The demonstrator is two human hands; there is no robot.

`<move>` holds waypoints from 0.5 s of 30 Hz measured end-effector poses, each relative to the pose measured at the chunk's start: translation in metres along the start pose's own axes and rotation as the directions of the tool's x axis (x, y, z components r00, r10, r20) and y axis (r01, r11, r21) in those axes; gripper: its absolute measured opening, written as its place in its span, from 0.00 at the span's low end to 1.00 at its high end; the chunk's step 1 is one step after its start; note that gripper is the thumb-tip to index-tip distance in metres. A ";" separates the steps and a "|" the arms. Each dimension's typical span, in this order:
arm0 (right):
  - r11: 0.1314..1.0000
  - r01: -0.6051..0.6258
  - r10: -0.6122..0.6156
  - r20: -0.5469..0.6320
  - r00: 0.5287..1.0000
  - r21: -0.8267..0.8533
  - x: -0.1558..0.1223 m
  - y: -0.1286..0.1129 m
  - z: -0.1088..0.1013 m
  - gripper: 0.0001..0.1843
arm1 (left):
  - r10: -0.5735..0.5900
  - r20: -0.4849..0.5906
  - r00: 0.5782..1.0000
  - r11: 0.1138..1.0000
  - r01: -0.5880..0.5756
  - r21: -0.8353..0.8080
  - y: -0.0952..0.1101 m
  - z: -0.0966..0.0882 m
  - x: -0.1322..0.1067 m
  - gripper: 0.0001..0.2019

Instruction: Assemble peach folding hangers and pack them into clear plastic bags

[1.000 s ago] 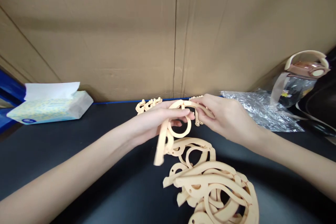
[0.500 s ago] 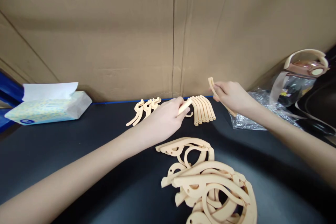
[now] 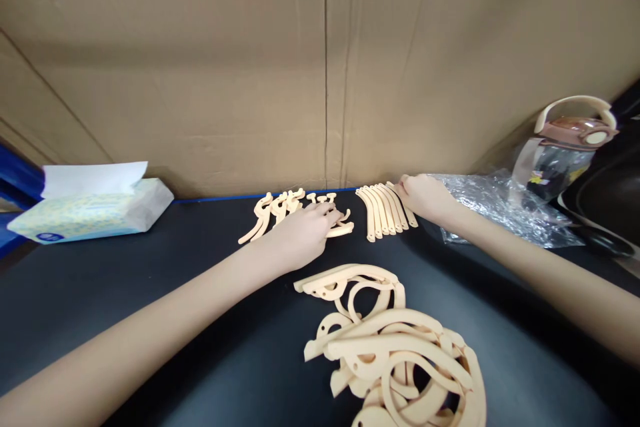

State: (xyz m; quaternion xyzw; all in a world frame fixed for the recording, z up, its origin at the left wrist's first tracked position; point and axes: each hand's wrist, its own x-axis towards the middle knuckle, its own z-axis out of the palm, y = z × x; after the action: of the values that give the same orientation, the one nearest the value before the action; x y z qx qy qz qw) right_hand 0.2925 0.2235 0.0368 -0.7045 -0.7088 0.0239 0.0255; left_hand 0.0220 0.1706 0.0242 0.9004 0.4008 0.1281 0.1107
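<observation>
My left hand (image 3: 309, 230) reaches down over a small group of beige plastic hanger parts, its fingers curled at a curved hanger piece (image 3: 341, 231) on the table. A small hook end (image 3: 345, 216) shows by its fingertips, which are partly hidden. My right hand (image 3: 423, 197) pinches the top of a hanger arm (image 3: 411, 216) at the right end of a row of slim curved arms (image 3: 379, 210). T-shaped pegs (image 3: 321, 198) stand behind my left hand. Further left lie several hook pieces (image 3: 261, 215).
A pile of folded beige hangers (image 3: 400, 347) lies in front. Crinkled clear plastic (image 3: 500, 207) and a drinking bottle (image 3: 565, 153) are at the right. A tissue pack (image 3: 95, 210) sits at the left. Cardboard (image 3: 200, 80) stands upright behind the black table (image 3: 210, 340).
My left hand has moved slightly left and down, bringing its piece to the table. My right hand has lowered its arm to the right end of the row.
</observation>
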 end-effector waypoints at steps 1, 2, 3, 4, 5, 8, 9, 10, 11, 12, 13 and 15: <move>1.000 0.011 -0.011 -0.001 1.000 0.008 0.000 0.002 0.000 0.19 | -0.017 -0.011 1.000 1.000 0.016 -0.016 0.004 0.000 0.000 0.19; 1.000 0.024 -0.024 0.000 1.000 0.019 0.000 0.003 -0.001 0.19 | -0.035 -0.021 0.999 0.999 0.034 -0.040 0.008 0.000 0.000 0.19; 0.999 0.039 -0.039 0.003 0.999 0.032 0.000 0.005 0.000 0.19 | -0.054 -0.029 0.998 0.996 0.052 -0.072 0.013 -0.001 0.002 0.18; 0.997 0.053 -0.054 0.008 0.999 0.048 0.001 0.007 0.000 0.19 | -0.075 -0.032 0.997 0.991 0.071 -0.111 0.019 -0.001 0.004 0.18; 0.996 0.068 -0.069 0.014 0.998 0.065 0.001 0.008 0.000 0.19 | -0.095 -0.030 0.995 0.983 0.089 -0.159 0.024 -0.001 0.007 0.17; 0.988 0.092 -0.098 0.038 0.994 0.121 0.000 0.011 0.002 0.19 | -0.160 -0.004 0.987 0.927 0.149 -0.344 0.034 -0.001 0.023 0.15; 0.986 0.094 -0.101 0.048 0.994 0.140 0.000 0.011 0.003 0.19 | -0.187 0.009 0.982 0.894 0.174 -0.412 0.035 0.000 0.030 0.15; 0.983 0.091 -0.102 0.059 0.993 0.158 -0.001 0.011 0.003 0.19 | -0.218 0.025 0.976 0.854 0.203 -0.479 0.035 0.000 0.037 0.15; 0.981 0.087 -0.100 0.070 0.993 0.176 -0.002 0.010 0.004 0.20 | -0.247 0.048 0.968 0.806 0.233 -0.544 0.034 0.001 0.044 0.16; 0.978 0.081 -0.097 0.078 0.992 0.193 -0.004 0.010 0.005 0.20 | -0.271 0.078 0.959 0.754 0.262 -0.602 0.033 0.002 0.050 0.17; 0.976 0.074 -0.093 0.084 0.992 0.207 -0.005 0.009 0.005 0.20 | -0.288 0.111 0.951 0.700 0.288 -0.653 0.032 0.003 0.055 0.17; 0.972 0.065 -0.087 0.087 0.992 0.228 -0.008 0.008 0.006 0.20 | -0.306 0.168 0.937 0.597 0.326 -0.733 0.030 0.005 0.062 0.18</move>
State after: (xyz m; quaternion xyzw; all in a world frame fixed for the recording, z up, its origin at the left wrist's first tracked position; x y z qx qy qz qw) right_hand 0.2998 0.2151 0.0306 -0.6675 -0.7284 0.1367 0.0716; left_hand 0.0845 0.1975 0.0371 0.6894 0.4633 0.2493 0.4979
